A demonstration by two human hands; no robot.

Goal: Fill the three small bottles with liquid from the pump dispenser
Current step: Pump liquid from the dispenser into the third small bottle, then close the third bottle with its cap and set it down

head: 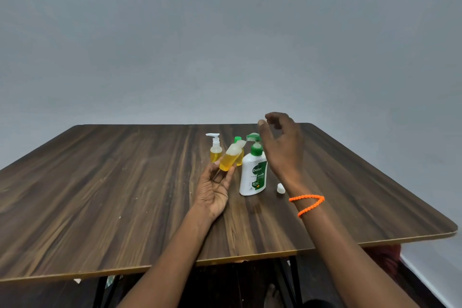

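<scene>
— Fingers [226, 177] of the left hand [212, 192] are curled round the base of a small bottle [231, 157] of yellow liquid; palm turned up, the bottle tilted so its open mouth leans toward the green spout of the pump dispenser [253, 174]

— And the mouth, does it touch the spout?

— Right at it, with pale foam around the neck; whether they actually meet I cannot tell

— What about the other hand?

— Right hand [283, 147] hovers just above and to the right of the pump head, fingers loosely bent, thumb and forefinger apart, grasping nothing and clear of the pump. An orange beaded band [308, 204] sits on that wrist

— Where are the other two bottles?

— Just beyond the left fingertips. A little pump bottle [215, 150] with a white head stands upright, part full of yellow. A green-capped bottle [238, 151] is right behind the held one, mostly hidden by it

— Anything else close by?

— A small white cap [281, 188] lies on the wooden table [100, 195], just below the right wrist, to the right of the dispenser's foot. The dispenser itself stands upright between the two hands, near the left thumb
</scene>
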